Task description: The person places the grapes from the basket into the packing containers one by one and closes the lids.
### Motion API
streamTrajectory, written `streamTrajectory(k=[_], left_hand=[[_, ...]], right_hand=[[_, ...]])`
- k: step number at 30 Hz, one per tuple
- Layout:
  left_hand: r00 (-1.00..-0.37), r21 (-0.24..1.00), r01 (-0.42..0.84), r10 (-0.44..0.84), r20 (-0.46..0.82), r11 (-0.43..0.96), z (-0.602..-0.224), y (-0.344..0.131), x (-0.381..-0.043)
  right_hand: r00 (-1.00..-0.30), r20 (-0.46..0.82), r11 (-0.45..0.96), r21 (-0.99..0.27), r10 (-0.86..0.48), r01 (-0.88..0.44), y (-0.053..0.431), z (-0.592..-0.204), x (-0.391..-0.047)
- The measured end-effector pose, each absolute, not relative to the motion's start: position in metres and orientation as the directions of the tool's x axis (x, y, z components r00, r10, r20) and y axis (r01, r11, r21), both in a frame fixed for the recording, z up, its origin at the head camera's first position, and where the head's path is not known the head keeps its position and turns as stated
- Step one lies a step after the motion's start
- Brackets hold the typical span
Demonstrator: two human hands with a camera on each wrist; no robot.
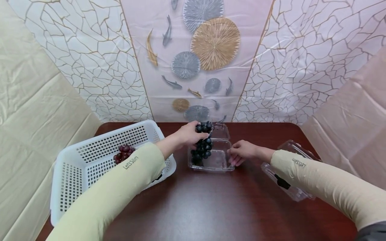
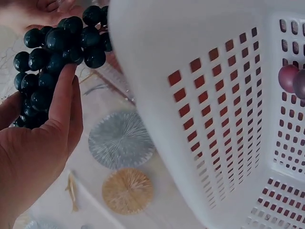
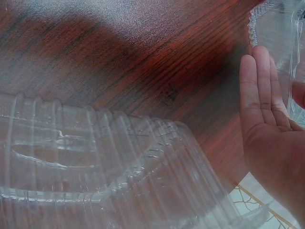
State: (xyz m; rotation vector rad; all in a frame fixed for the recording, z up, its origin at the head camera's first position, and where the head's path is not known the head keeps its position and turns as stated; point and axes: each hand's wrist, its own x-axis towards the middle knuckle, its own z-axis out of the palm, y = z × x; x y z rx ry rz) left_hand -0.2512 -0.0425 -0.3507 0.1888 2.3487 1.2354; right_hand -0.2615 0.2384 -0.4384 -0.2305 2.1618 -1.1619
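My left hand [image 1: 191, 134] grips a bunch of dark, nearly black grapes [image 1: 205, 147] from its left side. The bunch hangs over the left part of an open clear plastic clamshell box [image 1: 215, 160], its lower grapes overlapping the box's base in the head view. In the left wrist view, the fingers and thumb lie around the grapes [image 2: 52, 55]. At the box's right rim, my right hand [image 1: 242, 151] pinches the edge. Three of its fingers [image 3: 257, 90] run straight along the outer wall, with the thumb on the other side of the rim.
A white perforated basket [image 1: 67, 149] stands at the left with a bunch of red grapes [image 1: 124, 154] in it, partly hidden by my left sleeve. More clear plastic boxes [image 1: 297, 192] lie under and beside my right forearm. Patterned cloth walls [image 1: 99, 67] enclose the table [image 1: 193, 207].
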Motion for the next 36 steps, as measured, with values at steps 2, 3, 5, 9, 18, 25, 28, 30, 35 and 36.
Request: streamTrajectory(k=[2,3,5,9,18,25,28,30,35,36], left_hand=[[-0.878,0.795,-0.085,0.332,-0.344,0.601,-0.356,-0.041,-0.251],[-0.880,0.790,-0.077,0.331,-0.340,0.608,-0.359,-0.040,-0.251],[-0.885,0.779,-0.060,0.327,-0.331,0.624,-0.364,-0.037,-0.251],[-0.898,0.755,-0.033,0.312,-0.309,0.655,-0.372,-0.031,-0.250],[-0.908,0.743,-0.069,0.266,-0.323,0.666,-0.380,-0.016,-0.245],[-0.915,0.651,0.004,0.266,-0.304,0.759,-0.385,-0.006,-0.240],[-0.916,0.589,0.043,0.268,-0.300,0.807,-0.389,-0.001,-0.241],[-0.920,0.540,0.075,0.267,-0.287,0.838,-0.401,0.005,-0.248],[-0.919,0.443,0.141,0.284,-0.274,0.886,-0.444,0.016,-0.274],[-0.918,0.432,0.160,0.295,-0.266,0.887,-0.452,0.018,-0.279]], right_hand=[[-0.764,-0.470,0.590,-0.794,-0.443,0.146,0.238,-0.438,-0.261],[-0.764,-0.471,0.592,-0.793,-0.441,0.147,0.237,-0.438,-0.261],[-0.764,-0.471,0.597,-0.790,-0.440,0.143,0.237,-0.438,-0.261],[-0.765,-0.475,0.603,-0.784,-0.436,0.143,0.237,-0.438,-0.261],[-0.766,-0.466,0.596,-0.792,-0.443,0.137,0.237,-0.437,-0.259],[-0.773,-0.461,0.587,-0.797,-0.436,0.144,0.235,-0.439,-0.257],[-0.779,-0.459,0.578,-0.801,-0.427,0.155,0.235,-0.440,-0.257],[-0.782,-0.458,0.571,-0.805,-0.423,0.162,0.235,-0.440,-0.257],[-0.787,-0.454,0.558,-0.812,-0.418,0.171,0.235,-0.441,-0.255],[-0.788,-0.456,0.556,-0.812,-0.415,0.177,0.235,-0.441,-0.255]])
